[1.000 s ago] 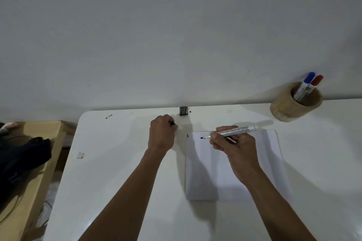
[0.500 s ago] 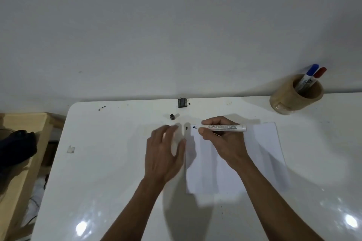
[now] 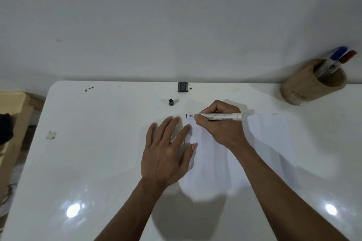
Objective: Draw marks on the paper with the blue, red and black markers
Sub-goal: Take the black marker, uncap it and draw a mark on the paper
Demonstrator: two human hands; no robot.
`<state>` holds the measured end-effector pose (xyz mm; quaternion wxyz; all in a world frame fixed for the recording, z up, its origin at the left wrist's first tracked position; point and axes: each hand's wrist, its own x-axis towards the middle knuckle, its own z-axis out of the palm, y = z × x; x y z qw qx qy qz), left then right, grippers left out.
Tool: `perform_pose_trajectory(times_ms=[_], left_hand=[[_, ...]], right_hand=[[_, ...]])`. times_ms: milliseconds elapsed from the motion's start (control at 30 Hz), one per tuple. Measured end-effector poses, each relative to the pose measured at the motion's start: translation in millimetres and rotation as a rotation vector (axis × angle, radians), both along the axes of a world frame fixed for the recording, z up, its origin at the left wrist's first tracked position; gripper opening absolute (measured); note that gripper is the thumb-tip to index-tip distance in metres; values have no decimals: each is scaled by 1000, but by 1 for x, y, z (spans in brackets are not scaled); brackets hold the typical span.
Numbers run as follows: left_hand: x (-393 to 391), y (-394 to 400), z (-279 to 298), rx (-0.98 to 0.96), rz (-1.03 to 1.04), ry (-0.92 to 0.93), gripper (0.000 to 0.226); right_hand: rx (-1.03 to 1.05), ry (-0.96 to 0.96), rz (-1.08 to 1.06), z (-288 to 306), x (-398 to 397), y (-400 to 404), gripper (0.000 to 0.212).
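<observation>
We've got a wooden cup [image 3: 305,86] at the counter's [image 3: 88,152] far right corner holding two capped markers – blue [image 3: 334,58] and red [image 3: 345,58] – leaning together. Right hand [image 3: 219,129] has its fingers closed around the black marker [image 3: 219,116], tip at the paper's [image 3: 270,143] top-left corner by small marks [image 3: 187,116]. Left hand [image 3: 166,150] lies flat, fingers spread, on the paper's left edge. The cap [image 3: 171,102] sits just beyond.

A plain pale grey wall [image 3: 176,21] stands behind the glossy white bench [image 3: 88,162], which shows two bright light reflections. A light wooden furniture piece [image 3: 13,115] stands left.
</observation>
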<state>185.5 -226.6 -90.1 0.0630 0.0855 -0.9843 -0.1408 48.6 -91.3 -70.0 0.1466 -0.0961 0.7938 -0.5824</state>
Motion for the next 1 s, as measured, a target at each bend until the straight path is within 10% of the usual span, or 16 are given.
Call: perform_pose_trajectory(times_ms=[1000], left_hand=[[0, 1, -7, -22, 26, 85, 49]], right_hand=[[81, -11, 30, -2, -1, -1, 24]])
